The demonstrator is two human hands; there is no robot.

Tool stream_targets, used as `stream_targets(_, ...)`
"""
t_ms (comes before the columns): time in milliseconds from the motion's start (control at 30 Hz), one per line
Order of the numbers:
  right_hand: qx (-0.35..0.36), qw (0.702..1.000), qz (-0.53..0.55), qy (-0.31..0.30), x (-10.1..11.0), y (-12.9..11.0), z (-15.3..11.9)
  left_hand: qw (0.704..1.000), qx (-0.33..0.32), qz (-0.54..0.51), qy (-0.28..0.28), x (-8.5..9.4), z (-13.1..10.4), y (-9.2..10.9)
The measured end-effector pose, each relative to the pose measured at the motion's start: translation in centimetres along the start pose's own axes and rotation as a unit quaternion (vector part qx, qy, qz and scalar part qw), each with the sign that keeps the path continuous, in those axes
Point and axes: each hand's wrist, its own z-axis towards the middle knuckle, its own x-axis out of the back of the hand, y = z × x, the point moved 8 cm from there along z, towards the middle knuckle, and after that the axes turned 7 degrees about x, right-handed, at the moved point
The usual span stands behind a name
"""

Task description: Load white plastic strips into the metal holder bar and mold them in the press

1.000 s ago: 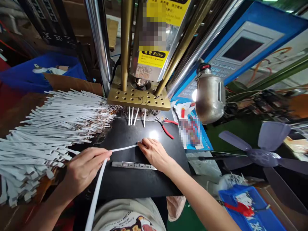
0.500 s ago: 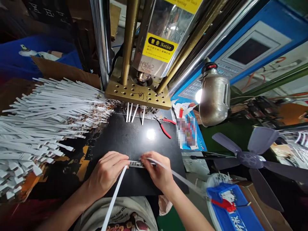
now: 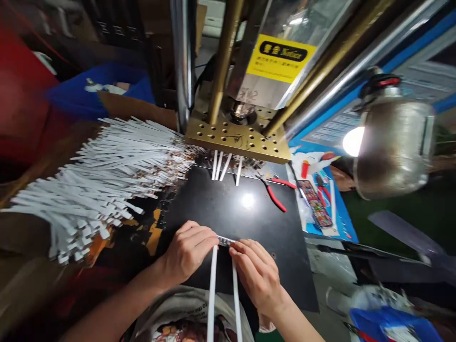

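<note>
At the near part of the black work surface (image 3: 199,204), a small metal strip (image 3: 224,241) lies between my two hands. My left hand (image 3: 190,251) pinches its left end, where a white flat strip (image 3: 213,294) runs down toward my lap. The fingers of my right hand (image 3: 254,270) are closed at the right end, with a second white strip (image 3: 236,299) hanging below them. My fingertips hide both ends of the metal strip. Several white strips (image 3: 225,167) stick out from under the press's brass plate (image 3: 238,140).
A big pile of white strips (image 3: 117,161) covers the left side. Red-handled pliers (image 3: 272,192) lie right of centre. A metal lamp (image 3: 394,147) hangs at the right, above a blue sheet (image 3: 345,223) with tools. Blue bins stand at the back left and lower right.
The view has turned, shifting the scene rightward. My right hand's white strip, earlier stretched out to the right, now hangs down toward my lap, and that hand lies against the metal strip's right end.
</note>
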Motion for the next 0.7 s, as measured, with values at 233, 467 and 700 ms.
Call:
stream_targets(233, 0.039, 0.999, 0.006, 0.038, 0.1, 0.4, 1.7, 0.999, 0.03, 0.024, -0.031, -0.4, 0.1, -1.2)
stream_targets(467, 0.034, 0.999, 0.028, 0.028, -0.5, 1.7, 2.4, 0.998, 0.049, 0.044, 0.005, -0.1, -0.4, -1.8)
stream_targets(700, 0.005, 0.968, 0.094, -0.234, -0.9, 4.1, 5.7, 0.975, -0.006, 0.197, -0.106, -1.2, 0.3, -0.3)
